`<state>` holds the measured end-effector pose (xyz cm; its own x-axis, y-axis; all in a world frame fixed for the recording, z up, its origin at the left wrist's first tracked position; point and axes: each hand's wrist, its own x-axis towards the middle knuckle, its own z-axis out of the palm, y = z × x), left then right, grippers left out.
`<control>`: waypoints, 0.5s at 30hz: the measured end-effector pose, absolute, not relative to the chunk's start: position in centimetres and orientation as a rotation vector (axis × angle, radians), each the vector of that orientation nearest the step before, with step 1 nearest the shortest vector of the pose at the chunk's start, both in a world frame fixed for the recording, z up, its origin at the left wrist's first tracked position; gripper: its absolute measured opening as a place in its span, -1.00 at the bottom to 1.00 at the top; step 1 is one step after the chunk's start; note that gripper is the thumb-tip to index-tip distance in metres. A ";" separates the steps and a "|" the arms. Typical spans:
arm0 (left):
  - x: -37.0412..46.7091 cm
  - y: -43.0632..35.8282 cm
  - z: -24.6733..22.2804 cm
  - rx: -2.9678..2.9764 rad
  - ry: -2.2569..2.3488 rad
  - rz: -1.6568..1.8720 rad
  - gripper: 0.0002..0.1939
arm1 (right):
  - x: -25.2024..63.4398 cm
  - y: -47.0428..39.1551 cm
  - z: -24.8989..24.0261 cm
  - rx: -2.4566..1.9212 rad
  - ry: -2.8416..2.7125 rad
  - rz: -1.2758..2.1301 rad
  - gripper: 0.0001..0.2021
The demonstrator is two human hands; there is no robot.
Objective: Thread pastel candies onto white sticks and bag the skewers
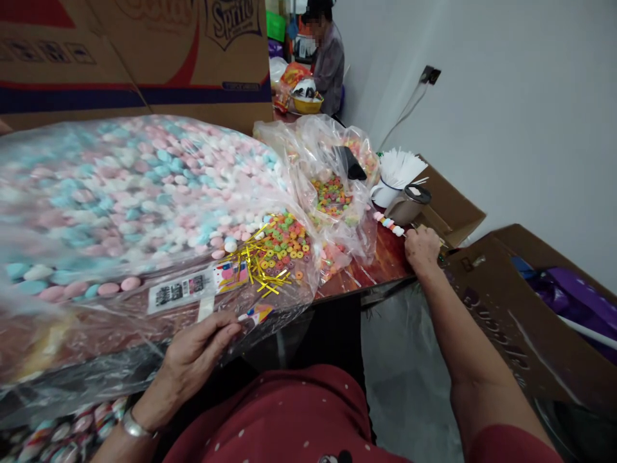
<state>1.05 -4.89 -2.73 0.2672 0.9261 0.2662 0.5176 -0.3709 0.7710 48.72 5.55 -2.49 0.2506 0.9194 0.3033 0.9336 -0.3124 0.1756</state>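
My left hand (pixel 205 341) is low at the table's front edge, thumb and finger pinched on a small printed wrapper (pixel 258 314) with bright colours. Out to the right, my right hand (pixel 423 249) is closed around the end of a candy skewer (pixel 388 224) threaded with pink, white and blue pieces. Beside the left hand lies a stack of printed wrappers (pixel 193 286). Gold twist ties (pixel 263 270) are scattered over a pile of ring-shaped cereal (pixel 285 244). A huge clear bag of pastel marshmallows (pixel 144 186) spreads across the left.
Behind the cereal sits another clear bag of rings (pixel 332 196). A white mug of paper sticks (pixel 385 193) and a grey-brown mug (pixel 409 204) stand near my right hand. Cardboard boxes (pixel 506 321) flank the right side; a person (pixel 331 64) works at the back.
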 end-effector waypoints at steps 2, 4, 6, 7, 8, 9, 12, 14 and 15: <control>0.7 -4.9 -3.1 1.958 1.293 0.975 -0.71 | 48.4 5.2 -2.2 -2.456 -1.810 -0.578 -0.74; 0.3 -4.8 -3.4 1.938 1.285 0.979 -0.73 | 48.3 4.3 -1.7 -2.463 -1.796 -0.600 -0.76; 0.0 -4.7 -3.5 1.934 1.281 0.986 -0.77 | 48.1 3.0 -1.2 -2.414 -1.788 -0.606 -0.75; 0.0 -4.6 -3.5 1.935 1.276 0.985 -0.78 | 47.9 2.2 -0.9 -2.331 -1.797 -0.589 -0.75; -0.1 -4.6 -3.4 1.935 1.272 0.987 -0.79 | 47.5 1.5 -0.6 -2.184 -1.814 -0.545 -0.76; -0.1 -4.5 -3.3 1.935 1.266 0.989 -0.79 | 46.9 0.8 -0.3 -2.002 -1.835 -0.477 -0.77; 0.1 -4.4 -2.9 1.922 1.236 0.978 -0.75 | 43.8 -0.9 0.8 -1.575 -1.905 -0.220 -0.82; 0.1 -4.2 -2.8 1.893 1.225 0.974 -0.75 | 40.9 -1.7 1.7 -1.416 -1.986 -0.077 -0.86; 0.0 -4.2 -2.8 1.876 1.219 0.967 -0.75 | 39.4 -1.9 2.1 -1.329 -2.031 -0.003 -0.88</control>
